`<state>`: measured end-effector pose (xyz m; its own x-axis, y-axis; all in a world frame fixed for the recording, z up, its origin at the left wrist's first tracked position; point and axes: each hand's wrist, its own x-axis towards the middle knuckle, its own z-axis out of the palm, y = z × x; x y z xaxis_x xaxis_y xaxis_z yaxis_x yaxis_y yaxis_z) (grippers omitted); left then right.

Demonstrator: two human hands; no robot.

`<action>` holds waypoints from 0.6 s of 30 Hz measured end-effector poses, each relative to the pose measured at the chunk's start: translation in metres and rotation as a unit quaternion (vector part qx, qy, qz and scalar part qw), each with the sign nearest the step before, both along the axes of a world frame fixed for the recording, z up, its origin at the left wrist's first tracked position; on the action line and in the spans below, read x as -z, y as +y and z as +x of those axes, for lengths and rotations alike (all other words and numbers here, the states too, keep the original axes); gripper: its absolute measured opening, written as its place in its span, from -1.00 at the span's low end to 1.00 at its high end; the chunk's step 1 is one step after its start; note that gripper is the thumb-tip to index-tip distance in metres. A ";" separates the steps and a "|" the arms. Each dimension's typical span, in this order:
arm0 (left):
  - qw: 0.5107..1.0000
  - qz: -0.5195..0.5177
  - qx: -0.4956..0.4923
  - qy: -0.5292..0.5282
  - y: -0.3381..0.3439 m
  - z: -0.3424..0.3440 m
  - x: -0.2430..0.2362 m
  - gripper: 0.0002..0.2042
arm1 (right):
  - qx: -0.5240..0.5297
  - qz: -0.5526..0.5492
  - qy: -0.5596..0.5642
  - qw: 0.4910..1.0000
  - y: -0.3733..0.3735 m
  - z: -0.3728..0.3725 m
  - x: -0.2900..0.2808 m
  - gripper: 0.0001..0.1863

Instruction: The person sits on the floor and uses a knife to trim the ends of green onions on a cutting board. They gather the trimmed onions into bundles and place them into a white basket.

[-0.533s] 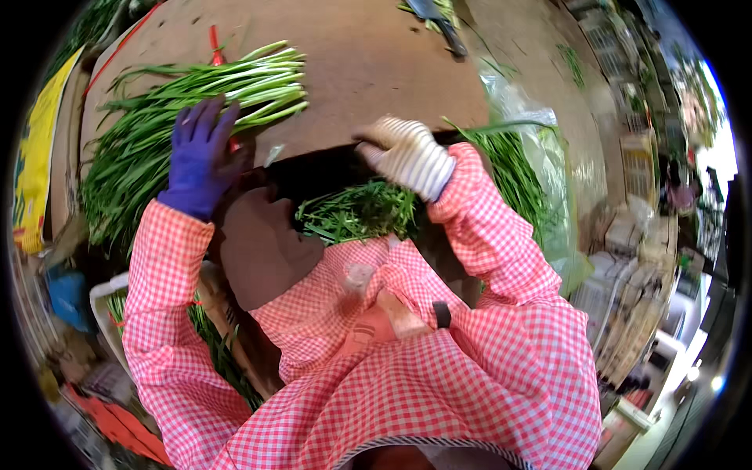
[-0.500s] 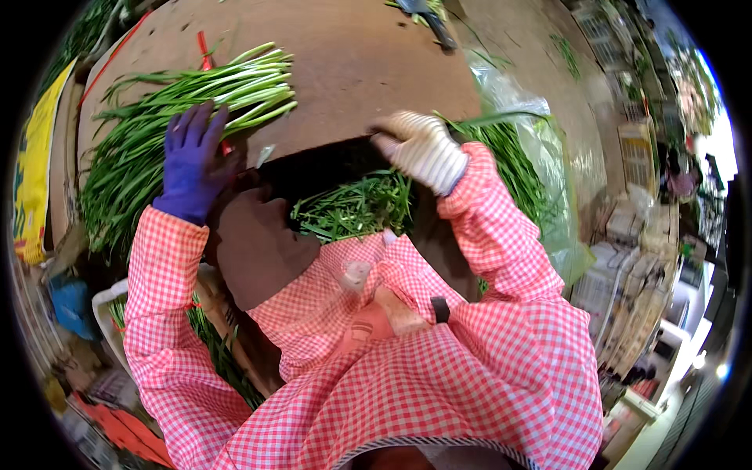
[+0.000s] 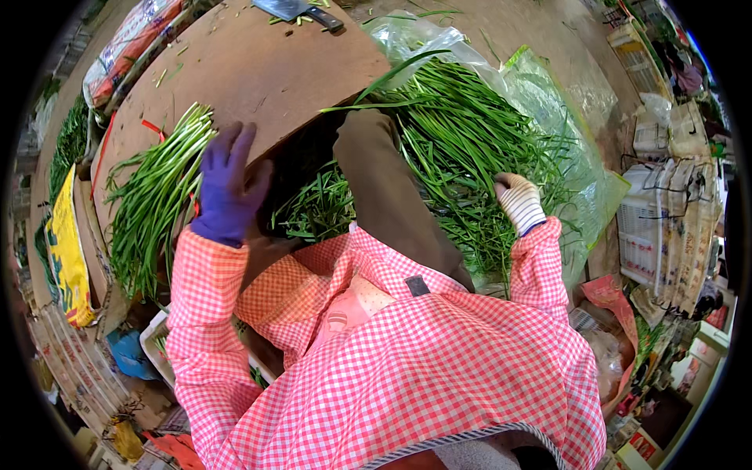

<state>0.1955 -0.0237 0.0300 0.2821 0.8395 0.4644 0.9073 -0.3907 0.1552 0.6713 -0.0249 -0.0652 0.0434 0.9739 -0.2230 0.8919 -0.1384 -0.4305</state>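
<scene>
My left hand [image 3: 227, 188], in a purple glove, hovers at the near edge of the round brown table [image 3: 266, 78]. Its fingers are stretched out and hold nothing. Just left of it lies a bunch of long green chives [image 3: 153, 204] with pale stems pointing away, beside a red tie strip [image 3: 153, 128]. My right hand [image 3: 523, 205], in a white striped glove, is over the right side of a large loose heap of chives [image 3: 462, 117]. Its fingers look curled; what they hold, if anything, is hidden among the leaves.
A knife [image 3: 301, 11] with a black handle lies at the table's far edge among stem scraps. Clear plastic sheeting [image 3: 556, 102] surrounds the heap. My brown-trousered leg [image 3: 392, 188] stands between the heap and loose greens [image 3: 317, 207]. White crates [image 3: 650, 235] stand right.
My right hand has moved from the table's edge right and down to the chive heap. The view has swung right, showing more of the heap. My left hand stays by the bunch, fingers spread.
</scene>
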 end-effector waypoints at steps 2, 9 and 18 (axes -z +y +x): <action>0.998 -0.019 0.038 -0.040 0.009 0.043 0.000 -0.48 | -0.005 -0.065 -0.010 0.998 -0.008 -0.001 0.019 -0.69; 0.968 -0.144 0.125 -0.164 0.028 0.165 0.047 -0.53 | -0.053 -0.171 0.021 0.984 -0.026 -0.025 0.049 -0.67; 0.917 -0.313 0.090 -0.232 -0.006 0.227 0.107 -0.56 | -0.119 -0.239 0.016 0.964 0.051 -0.079 0.071 -0.35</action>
<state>0.4223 -0.0294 -0.0768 0.3361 0.9418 0.0128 0.6161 -0.2301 0.7533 0.5920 0.0263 -0.1365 -0.1833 0.7409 -0.6461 0.9104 -0.1200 -0.3960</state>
